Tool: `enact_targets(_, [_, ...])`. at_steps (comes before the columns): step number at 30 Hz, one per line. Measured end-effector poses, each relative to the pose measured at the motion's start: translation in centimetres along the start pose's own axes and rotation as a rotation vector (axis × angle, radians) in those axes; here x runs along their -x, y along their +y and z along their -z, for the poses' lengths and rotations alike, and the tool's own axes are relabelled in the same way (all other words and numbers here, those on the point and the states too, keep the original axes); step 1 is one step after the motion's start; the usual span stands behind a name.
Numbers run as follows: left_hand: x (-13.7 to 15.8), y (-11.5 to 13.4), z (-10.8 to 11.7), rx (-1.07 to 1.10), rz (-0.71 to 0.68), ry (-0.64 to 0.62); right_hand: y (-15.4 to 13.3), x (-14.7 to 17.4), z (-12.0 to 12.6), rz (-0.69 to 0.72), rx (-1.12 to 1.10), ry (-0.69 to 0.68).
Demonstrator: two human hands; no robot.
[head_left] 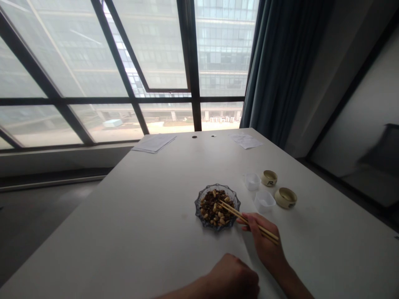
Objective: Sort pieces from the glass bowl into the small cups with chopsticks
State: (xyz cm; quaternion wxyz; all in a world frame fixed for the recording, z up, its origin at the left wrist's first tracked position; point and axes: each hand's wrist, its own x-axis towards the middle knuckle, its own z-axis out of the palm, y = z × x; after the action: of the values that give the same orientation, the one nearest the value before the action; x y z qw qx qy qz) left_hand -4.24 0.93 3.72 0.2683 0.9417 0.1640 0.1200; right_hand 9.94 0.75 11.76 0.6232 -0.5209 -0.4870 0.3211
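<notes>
A glass dish (204,224) with a scalloped rim sits mid-table, filled with a mix of peanuts (222,216) and small dark brown pieces that look like seeds. From its right side, my right hand (264,234) grips a pair of wooden chopsticks (232,210). Their tips reach into the heap; whether a piece is pinched between them is too small to tell. My left hand (233,276) rests in a fist at the near side of the table, below the dish. Its fingers are curled under, and nothing shows in them.
Right of the dish stand two clear plastic containers (264,201) and two beige ceramic bowls (286,198) with dark markings. Papers (154,143) lie at the far left of the white table (149,224), and another sheet (246,140) lies far right. Windows and a dark curtain (274,74) stand behind.
</notes>
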Motion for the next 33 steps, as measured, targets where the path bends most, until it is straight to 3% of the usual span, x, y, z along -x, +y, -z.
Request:
enact_targets(17, [0.03,-0.06,-0.08,-0.011,-0.009,0.011,-0.58,0.03,0.26,0.05,0.092,-0.005])
enact_targets(33, [-0.13,0.37,0.41,-0.006,0.002,-0.006,-0.28,-0.02,0.19,0.005,0.019,0.005])
